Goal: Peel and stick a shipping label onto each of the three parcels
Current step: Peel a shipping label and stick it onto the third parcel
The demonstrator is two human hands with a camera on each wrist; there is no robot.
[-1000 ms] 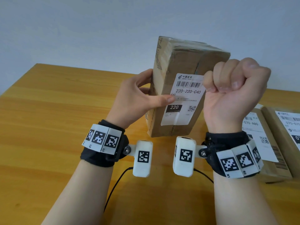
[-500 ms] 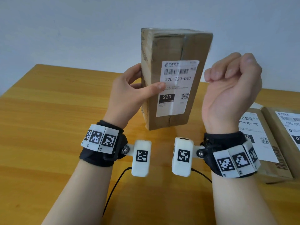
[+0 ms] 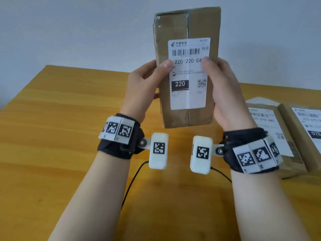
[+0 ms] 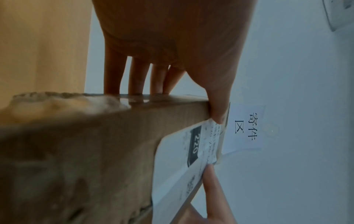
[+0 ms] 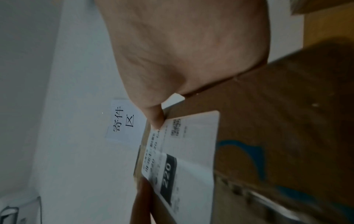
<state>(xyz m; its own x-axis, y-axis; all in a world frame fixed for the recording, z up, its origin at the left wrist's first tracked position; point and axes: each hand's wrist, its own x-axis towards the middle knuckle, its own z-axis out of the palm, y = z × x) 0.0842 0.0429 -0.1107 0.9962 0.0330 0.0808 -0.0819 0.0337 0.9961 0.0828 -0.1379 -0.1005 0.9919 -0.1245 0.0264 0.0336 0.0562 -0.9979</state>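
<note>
I hold a tall brown cardboard parcel upright above the wooden table. A white shipping label reading 220-220-C4 is stuck on its front face. My left hand grips the parcel's left side, thumb pressing the label's left edge, fingers behind the box. My right hand grips the right side, thumb on the label's right edge. The left wrist view shows the label edge-on with my left thumb on it; the right wrist view shows the label under my right thumb.
Two more brown parcels lie flat at the table's right, each with a white label: one just behind my right wrist, the other at the frame's edge. A black cable runs under my forearms. A paper sign hangs on the wall.
The parcel rose and turned to face me squarely. My right hand, a raised fist beside the box before, has opened and taken hold of the parcel's right side.
</note>
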